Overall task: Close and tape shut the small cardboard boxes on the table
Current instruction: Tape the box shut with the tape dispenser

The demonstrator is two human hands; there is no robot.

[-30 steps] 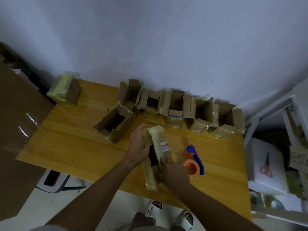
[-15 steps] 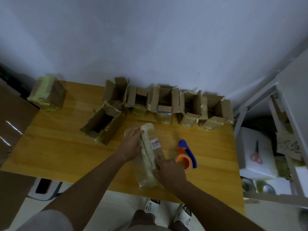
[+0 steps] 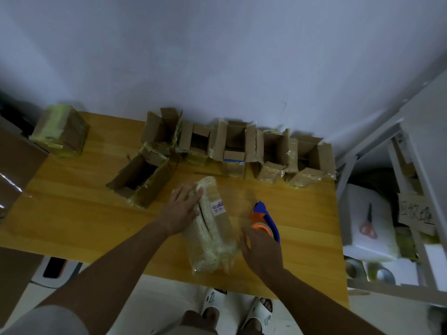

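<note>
A long cardboard box (image 3: pixel 212 228) with its flaps folded down lies on the wooden table (image 3: pixel 72 213) in front of me, a white label on its top. My left hand (image 3: pixel 182 207) presses flat on the box's left flap with straight fingers. My right hand (image 3: pixel 260 247) is off the box, blurred, fingers spread, just below the orange and blue tape dispenser (image 3: pixel 264 220) that lies to the box's right. Several open boxes (image 3: pixel 232 143) stand in a row at the back, and one open box (image 3: pixel 142 180) lies on its side to the left.
A taped box (image 3: pixel 60 131) sits at the table's back left corner. Large cardboard sheets (image 3: pixel 14 165) lean at the left. At the right, a metal shelf (image 3: pixel 411 189) holds a white foam box with scissors (image 3: pixel 367 226) and tape rolls (image 3: pixel 384 274).
My right hand has left the box's near end and moved right toward the tape dispenser. My left hand has flattened onto the closed flap. The camera has tilted.
</note>
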